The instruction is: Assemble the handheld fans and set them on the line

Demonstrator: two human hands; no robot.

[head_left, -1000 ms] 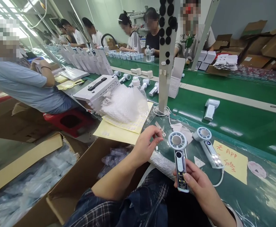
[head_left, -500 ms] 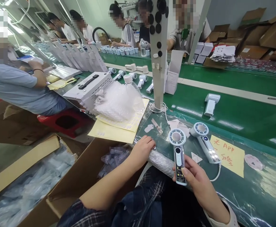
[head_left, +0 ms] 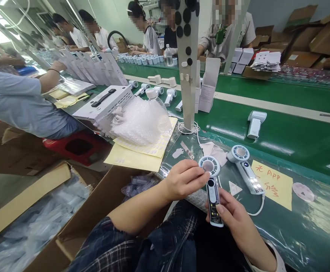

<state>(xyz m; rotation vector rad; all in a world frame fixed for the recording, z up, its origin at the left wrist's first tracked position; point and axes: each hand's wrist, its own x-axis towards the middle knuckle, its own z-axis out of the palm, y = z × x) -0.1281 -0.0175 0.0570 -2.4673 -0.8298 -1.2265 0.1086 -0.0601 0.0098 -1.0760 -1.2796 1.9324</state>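
A light-blue handheld fan with a round slotted head and a dark, shiny handle front is held upright before me. My right hand is closed around the lower handle, thumb along its side. From the left, my left hand lies against the fan head's lower left edge, its fingers bent and close together; its thumb is hidden. A second fan rests on the bench to the right with a white cable plugged into its base. Partly behind my hands is a roll of clear bubble wrap.
A yellow note lies under the second fan. Another fan stands on the green conveyor. A metal post rises at the bench edge, near a bag of white wrap. Cartons stand lower left; co-workers sit beyond.
My left hand has moved right and up from the bench edge to the fan's head. The fan has tilted slightly in my right hand.
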